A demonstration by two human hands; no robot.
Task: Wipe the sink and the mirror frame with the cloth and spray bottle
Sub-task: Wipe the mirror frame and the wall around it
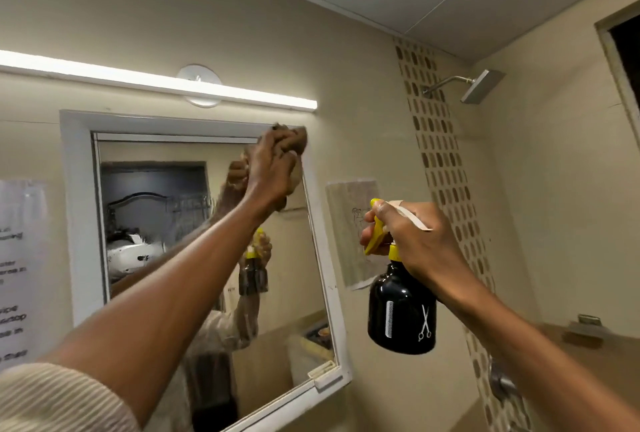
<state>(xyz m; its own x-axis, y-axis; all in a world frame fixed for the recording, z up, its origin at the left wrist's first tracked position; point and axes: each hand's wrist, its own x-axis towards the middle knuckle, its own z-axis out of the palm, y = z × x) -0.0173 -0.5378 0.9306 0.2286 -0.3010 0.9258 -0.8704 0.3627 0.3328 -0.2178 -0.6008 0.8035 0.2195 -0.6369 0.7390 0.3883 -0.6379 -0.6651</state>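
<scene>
Left hand: I bunch the cloth against the frame's top right corner.
Right hand: I grip the bottle, just right of the frame.
Frame side: runs down below the cloth.

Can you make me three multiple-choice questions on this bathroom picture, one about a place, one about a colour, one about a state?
1. Where does the left hand press the cloth?
A. the mirror frame's upper right corner
B. the shower head
C. the frame's bottom left corner

2. What colour is the spray bottle's trigger?
A. red
B. yellow
C. white

3. What state is the light bar above the mirror frame in?
A. off
B. covered
C. lit

Answers: 1 A, the hand and cloth sit at that corner; 2 B, the right hand holds a yellow trigger; 3 C, it glows white.
</scene>
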